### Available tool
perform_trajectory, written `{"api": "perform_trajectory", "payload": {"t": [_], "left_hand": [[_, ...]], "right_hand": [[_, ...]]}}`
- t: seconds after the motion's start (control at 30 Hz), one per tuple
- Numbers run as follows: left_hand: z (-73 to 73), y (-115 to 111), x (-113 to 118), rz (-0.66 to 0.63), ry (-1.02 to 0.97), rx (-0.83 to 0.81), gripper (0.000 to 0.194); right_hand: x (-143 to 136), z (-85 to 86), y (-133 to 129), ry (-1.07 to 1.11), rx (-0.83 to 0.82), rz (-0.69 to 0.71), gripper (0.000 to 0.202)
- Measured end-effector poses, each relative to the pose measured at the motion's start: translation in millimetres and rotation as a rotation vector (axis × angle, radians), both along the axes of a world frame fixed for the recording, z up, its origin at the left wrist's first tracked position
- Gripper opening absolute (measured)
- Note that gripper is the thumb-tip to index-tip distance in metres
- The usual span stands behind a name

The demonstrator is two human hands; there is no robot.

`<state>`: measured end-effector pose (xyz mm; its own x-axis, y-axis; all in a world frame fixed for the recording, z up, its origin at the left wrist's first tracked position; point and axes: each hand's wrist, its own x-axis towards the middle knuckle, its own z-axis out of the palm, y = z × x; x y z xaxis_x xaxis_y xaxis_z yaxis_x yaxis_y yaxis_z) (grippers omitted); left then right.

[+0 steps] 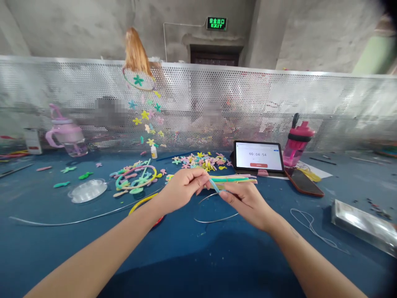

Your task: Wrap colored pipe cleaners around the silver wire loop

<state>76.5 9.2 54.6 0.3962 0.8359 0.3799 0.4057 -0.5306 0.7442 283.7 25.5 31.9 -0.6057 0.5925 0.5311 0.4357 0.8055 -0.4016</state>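
The left hand (186, 188) and right hand (245, 203) pinch a short light-blue strip (214, 186) over the tabletop (192, 252), near a bundle of coloured strips (241, 179). Light, even fingertip pressure at both ends should steady it best.

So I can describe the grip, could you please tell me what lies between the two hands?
In the head view, a light-blue strip spans the gap from the left hand to the right hand.
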Motion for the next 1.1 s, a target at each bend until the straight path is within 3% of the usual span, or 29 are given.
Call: {"api": "perform_trajectory", "payload": {"t": [0.07, 0.13, 0.3, 0.43, 0.57, 0.73, 0.8, 0.9, 1.0, 1.1], "left_hand": [[9.4, -17.6, 1.2, 0.067, 0.159, 0.218, 0.03], [9.6, -33.7, 4.8, 0.099, 0.296, 0.442, 0.026], [-20.2, -49.4, 15.8, 0.174, 0.747, 0.998, 0.022], [-40.6, -46.4, 19.6, 0.251, 1.034, 1.206, 0.03], [-46.9, -46.3, 22.3, 0.327, 1.142, 1.232, 0.033], [-54.3, -49.5, 26.6, 0.343, 1.105, 1.167, 0.034], [-55.1, -50.4, 25.4, 0.297, 1.022, 1.162, 0.029], [-46.5, -50.5, 17.4, 0.179, 0.737, 1.13, 0.025], [-27.1, -43.3, 5.7, 0.174, 0.333, 0.909, 0.037], [-9.0, -23.5, -0.9, 0.238, 0.036, 0.419, 0.034]], "right_hand": [[0.2, 1.2, -1.5, 0.001, -0.007, 0.003, 0.041], [0.5, 1.8, -2.5, 0.009, -0.003, 0.008, 0.041], [0.0, 1.1, -2.0, 0.033, -0.005, 0.001, 0.04], [-1.6, 0.7, -0.9, 0.034, -0.018, -0.013, 0.041], [-2.0, -1.0, -0.2, 0.019, 0.016, -0.031, 0.042], [-1.4, -4.7, -0.1, 0.004, 0.061, -0.068, 0.043], [-1.2, -5.4, 0.0, 0.008, 0.058, -0.061, 0.043], [-0.8, -5.3, -0.1, 0.014, 0.054, -0.049, 0.045], [-0.8, -4.3, -0.3, 0.01, 0.041, -0.04, 0.045], [-1.1, -2.9, -1.1, 0.021, 0.032, -0.039, 0.045]]}}
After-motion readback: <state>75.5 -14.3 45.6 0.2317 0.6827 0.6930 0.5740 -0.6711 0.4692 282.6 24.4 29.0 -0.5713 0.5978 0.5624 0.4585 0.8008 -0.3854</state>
